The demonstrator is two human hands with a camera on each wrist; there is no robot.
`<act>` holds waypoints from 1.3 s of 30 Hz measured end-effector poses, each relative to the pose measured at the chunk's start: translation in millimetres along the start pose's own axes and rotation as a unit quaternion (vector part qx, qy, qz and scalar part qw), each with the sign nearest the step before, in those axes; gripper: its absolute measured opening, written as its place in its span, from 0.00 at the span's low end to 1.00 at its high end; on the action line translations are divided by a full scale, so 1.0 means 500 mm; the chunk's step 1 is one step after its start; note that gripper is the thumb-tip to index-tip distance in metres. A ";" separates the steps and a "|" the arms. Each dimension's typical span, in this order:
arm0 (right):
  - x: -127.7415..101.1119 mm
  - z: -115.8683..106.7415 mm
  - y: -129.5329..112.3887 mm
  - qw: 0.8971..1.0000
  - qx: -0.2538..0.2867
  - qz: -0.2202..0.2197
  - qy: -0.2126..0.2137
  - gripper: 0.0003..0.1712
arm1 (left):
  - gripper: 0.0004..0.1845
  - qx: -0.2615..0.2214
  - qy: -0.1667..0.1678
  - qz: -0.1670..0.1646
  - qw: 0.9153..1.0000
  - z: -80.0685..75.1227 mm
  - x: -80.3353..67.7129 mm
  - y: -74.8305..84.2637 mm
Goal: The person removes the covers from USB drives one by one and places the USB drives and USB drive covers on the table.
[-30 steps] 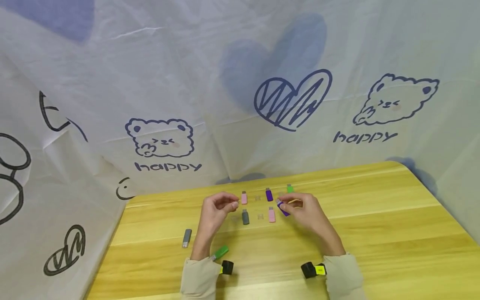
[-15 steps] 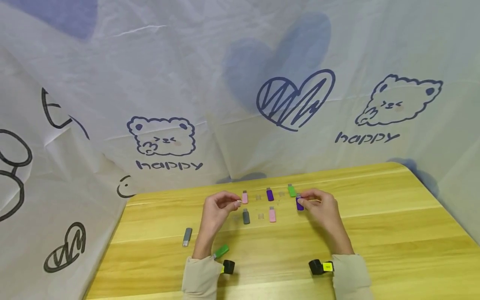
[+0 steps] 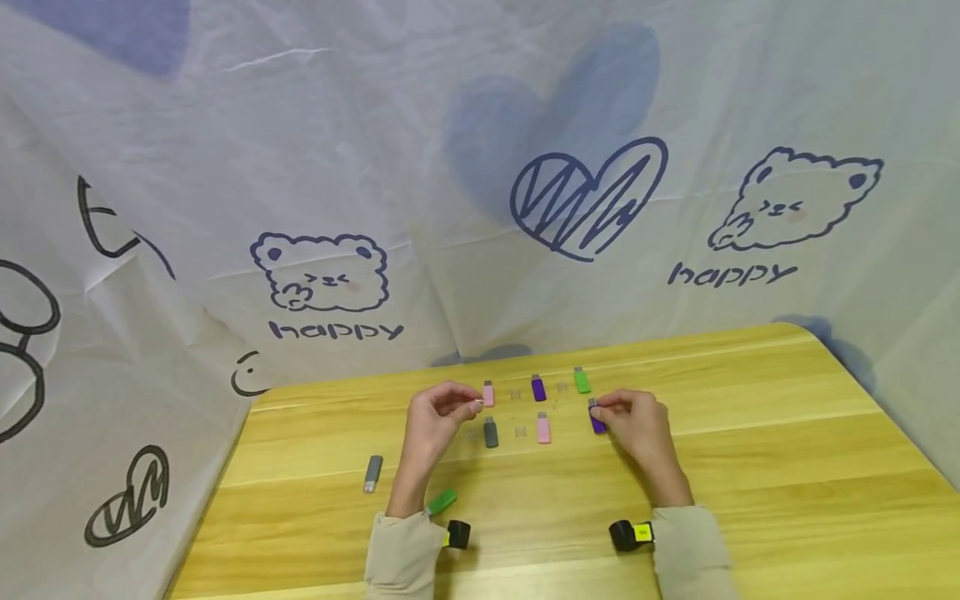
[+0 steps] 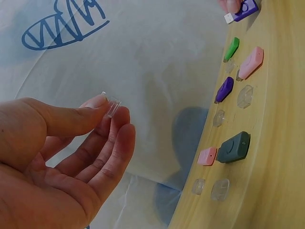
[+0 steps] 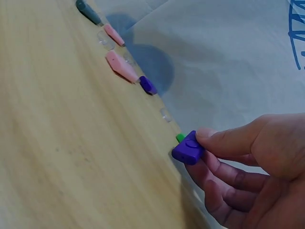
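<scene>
My left hand [image 3: 438, 421] pinches a small clear plastic cap [image 4: 113, 108] between thumb and fingertips, above the table. Between thumb and fingers my right hand [image 3: 639, 427] holds a purple USB stick [image 3: 597, 420], its metal connector pointing to the back. In the right wrist view its purple body [image 5: 187, 151] partly covers a green stick. The back row has a pink USB stick [image 3: 488, 395], a purple one [image 3: 538, 389] and a green one [image 3: 582, 382]. In front of these lie a dark grey stick [image 3: 491, 434] and a pink one [image 3: 543, 430], left of the held stick.
Several clear caps lie among the rows, such as one cap [image 3: 521, 432] between the front sticks. A grey stick [image 3: 372, 473] lies at the left, and a green stick [image 3: 442, 502] beside the left wrist. A printed cloth [image 3: 450, 208] hangs behind the wooden table [image 3: 787, 433].
My right hand has carried the purple stick rightward, then slightly nearer, in front of the green one. The stick has turned so its connector points back. The left hand has barely moved.
</scene>
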State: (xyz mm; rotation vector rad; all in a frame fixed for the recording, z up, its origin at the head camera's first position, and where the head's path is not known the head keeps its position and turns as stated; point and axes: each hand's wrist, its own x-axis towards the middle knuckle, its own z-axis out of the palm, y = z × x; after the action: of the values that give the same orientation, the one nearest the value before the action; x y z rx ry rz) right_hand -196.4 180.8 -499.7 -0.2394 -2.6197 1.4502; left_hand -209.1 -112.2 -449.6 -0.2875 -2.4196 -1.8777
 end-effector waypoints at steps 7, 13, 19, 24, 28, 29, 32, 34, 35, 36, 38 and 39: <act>-0.001 0.014 -0.004 0.999 -0.023 0.018 0.014 0.08 | 0.05 -0.003 -0.007 0.012 1.000 0.003 -0.001 -0.003; 0.000 0.022 -0.004 0.998 -0.053 0.023 0.024 0.08 | 0.05 -0.005 -0.015 0.014 1.000 0.006 0.000 -0.003; -0.002 0.024 -0.006 0.996 -0.081 0.004 0.033 0.07 | 0.05 -0.002 -0.020 0.003 1.000 0.009 -0.001 -0.005; -0.004 0.024 -0.007 0.995 -0.090 -0.005 0.039 0.06 | 0.05 -0.006 -0.024 0.002 1.000 0.017 -0.001 -0.007; -0.005 0.024 -0.005 0.996 -0.088 -0.001 0.035 0.06 | 0.04 -0.002 -0.035 0.009 0.999 0.032 -0.002 -0.010; -0.005 0.023 -0.004 0.996 -0.085 0.000 0.034 0.07 | 0.04 -0.001 -0.040 0.012 0.999 0.036 -0.003 -0.011; -0.003 0.020 0.000 0.996 -0.077 -0.004 0.041 0.09 | 0.03 0.006 -0.054 0.017 0.998 0.052 -0.004 -0.010; -0.002 0.015 0.003 0.996 -0.070 -0.009 0.048 0.10 | 0.03 0.012 -0.066 0.025 0.997 0.063 -0.005 -0.008; -0.002 0.011 0.004 0.996 -0.067 -0.012 0.052 0.11 | 0.03 0.015 -0.070 0.028 0.997 0.068 -0.005 -0.006; -0.001 0.007 0.006 0.996 -0.065 -0.015 0.056 0.11 | 0.04 0.017 -0.075 0.030 0.997 0.073 -0.005 -0.005; -0.001 -0.002 0.008 0.996 -0.056 -0.018 0.061 0.12 | 0.04 0.019 -0.082 0.038 0.996 0.083 -0.004 -0.003; 0.000 -0.007 0.008 0.997 -0.051 -0.019 0.063 0.12 | 0.04 0.021 -0.086 0.043 0.995 0.088 -0.002 -0.003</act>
State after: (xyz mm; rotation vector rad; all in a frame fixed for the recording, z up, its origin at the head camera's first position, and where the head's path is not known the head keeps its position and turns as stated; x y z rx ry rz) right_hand -195.7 185.7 -501.5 -0.2798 -2.5844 1.2476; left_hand -205.6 -70.0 -462.3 -0.5643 -2.5045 -1.8343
